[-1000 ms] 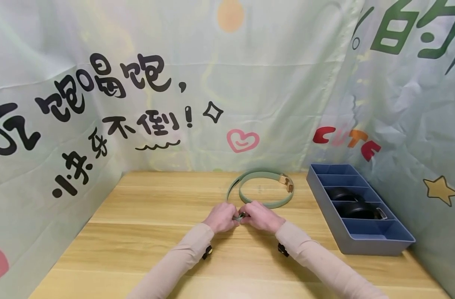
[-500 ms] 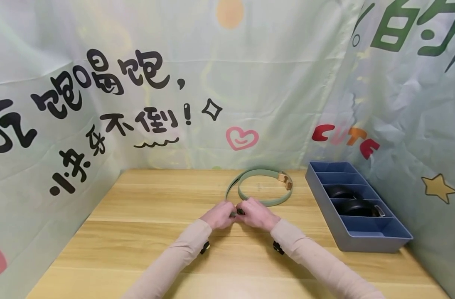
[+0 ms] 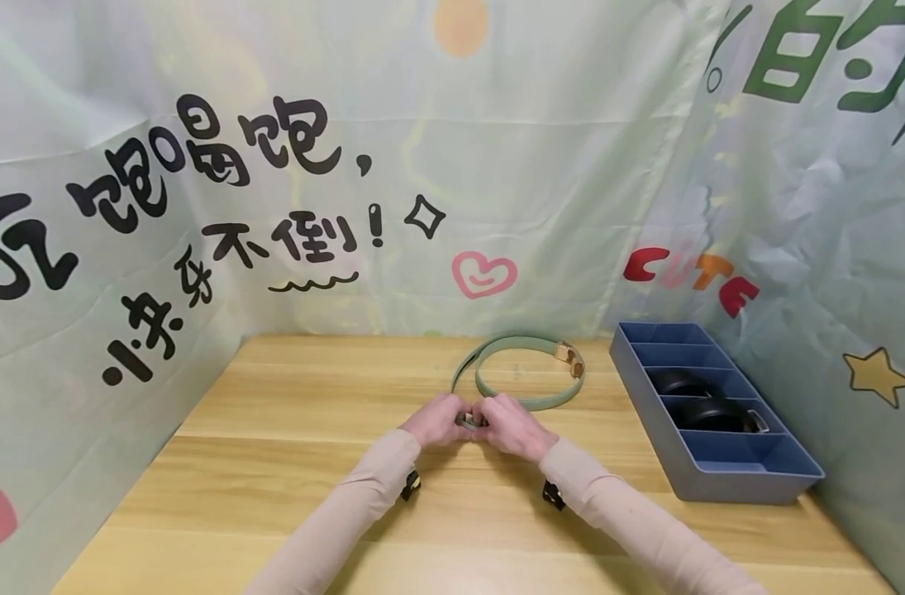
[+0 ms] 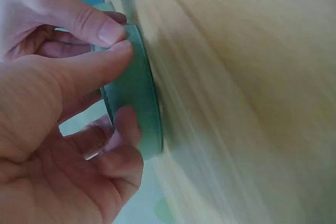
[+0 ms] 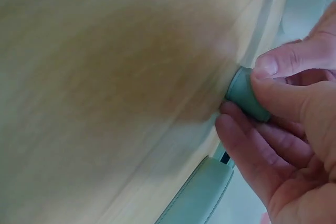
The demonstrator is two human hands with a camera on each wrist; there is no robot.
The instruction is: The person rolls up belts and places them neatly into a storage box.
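Observation:
A sage-green belt point(image 3: 549, 403) with a gold-coloured buckle point(image 3: 569, 359) lies in a loose loop on the table, standing on its edge. Its near part runs round to my two hands, which meet in front of the loop. My left hand point(image 3: 435, 421) pinches a bent part of the belt between thumb and fingers; its green band point(image 4: 137, 85) shows in the left wrist view. My right hand point(image 3: 513, 426) pinches the same part, thumb beside the other thumb, and a short curved piece of belt point(image 5: 245, 95) shows there. The fingers partly hide the held part.
At the right stands a blue-grey divided box point(image 3: 742, 487). Two coiled black belts point(image 3: 712, 415) lie in its compartments. The wooden table point(image 3: 296, 463) reaches back to a printed cloth point(image 3: 348, 306) that hangs along the back and sides.
Both hands keep together at the belt with only small finger shifts. The held bit of belt has turned slightly between them. The loop, buckle and box keep their places.

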